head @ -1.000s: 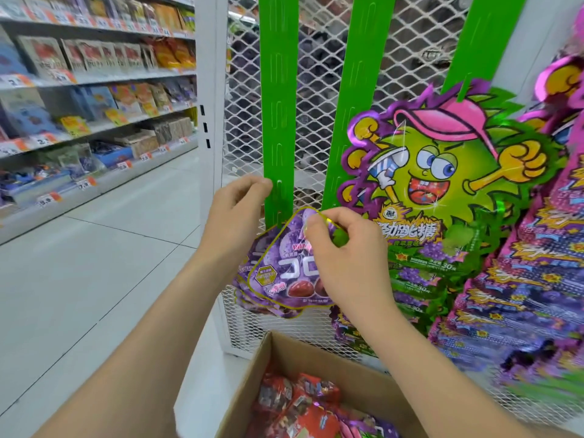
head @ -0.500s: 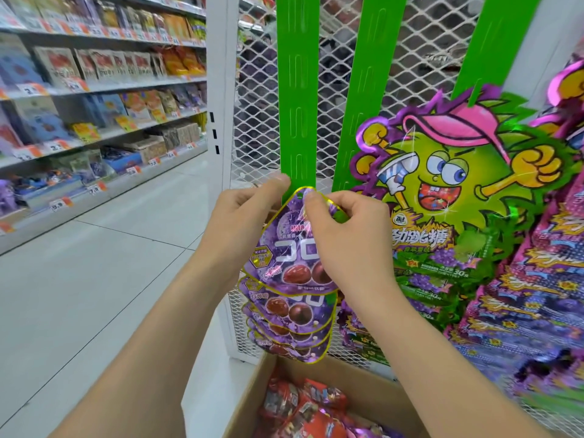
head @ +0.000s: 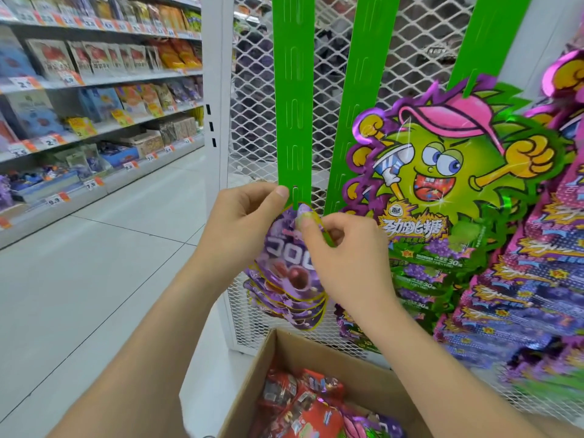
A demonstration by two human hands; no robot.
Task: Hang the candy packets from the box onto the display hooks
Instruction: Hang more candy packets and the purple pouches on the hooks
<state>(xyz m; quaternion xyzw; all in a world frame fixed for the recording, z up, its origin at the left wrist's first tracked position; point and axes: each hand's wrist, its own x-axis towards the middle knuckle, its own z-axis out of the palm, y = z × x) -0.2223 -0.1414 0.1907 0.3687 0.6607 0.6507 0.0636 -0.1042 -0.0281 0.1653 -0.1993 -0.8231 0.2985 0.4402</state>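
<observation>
The purple candy packet (head: pixel 286 257) is sitting at the lower end of the green strip (head: pixel 292 121), above the box (head: pixel 284 352). It is looking light, soft and slippery, so it is best pinched at its top tab. The right hand (head: pixel 344 260) is pinching that tab, and the left hand (head: pixel 243 222) is gripping the strip's end.

shop | shelves (head: pixel 104 77) of packaged snacks | price tags (head: pixel 91 184) | hanging candy display strips (head: pixel 292 99)
</observation>
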